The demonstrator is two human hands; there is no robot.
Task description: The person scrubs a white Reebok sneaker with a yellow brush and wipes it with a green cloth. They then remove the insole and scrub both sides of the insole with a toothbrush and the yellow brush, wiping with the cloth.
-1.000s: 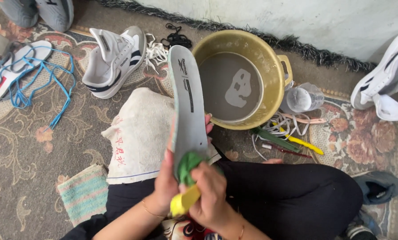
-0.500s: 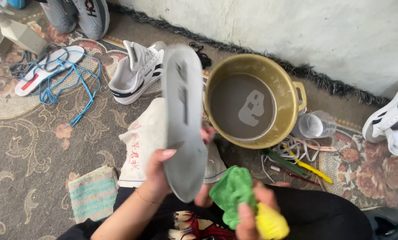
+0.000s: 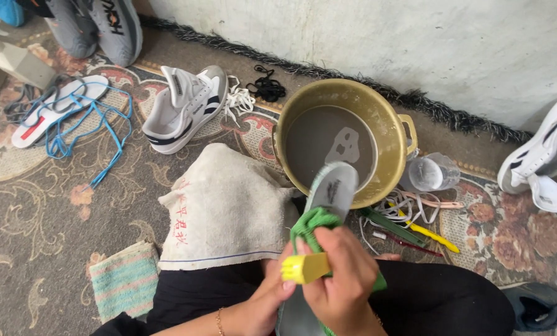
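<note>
Floor: patterned carpet [image 3: 54,205] against a pale wall [image 3: 365,43]; person sits on it, dark trousers at the bottom of the head view.
Head view, right hand [image 3: 343,283]: curled tight round a yellow-handled brush [image 3: 304,267], with a green cloth [image 3: 312,225] bunched under the fingers; both press on the insole.
Head view, left hand [image 3: 263,305]: low in frame, fingers closed on the near end of the insole, holding it from below.
Insole [image 3: 333,190]: grey, tilted away from the person, far tip over the rim of the pot.
Pot [image 3: 390,124]: brass-coloured, two handles, murky grey water inside, just past the knees.
Towel [image 3: 228,211]: off-white, spread over the left knee, beside the pot.
Shoes: white sneaker [image 3: 182,106] laces out, on the carpet beyond the towel; grey pair [image 3: 101,28] top left; another white shoe [image 3: 549,155] at the right edge.
Other bits: white insole [image 3: 57,109] with blue laces [image 3: 82,127] on it, black laces [image 3: 267,87] by the wall, plastic cup [image 3: 429,174] right of the pot, striped rag [image 3: 124,280] near the left knee.
Progress: my read, scrubbing of this insole is mid-way; the shoes look unwashed, the laces not put back, so most work remains.
</note>
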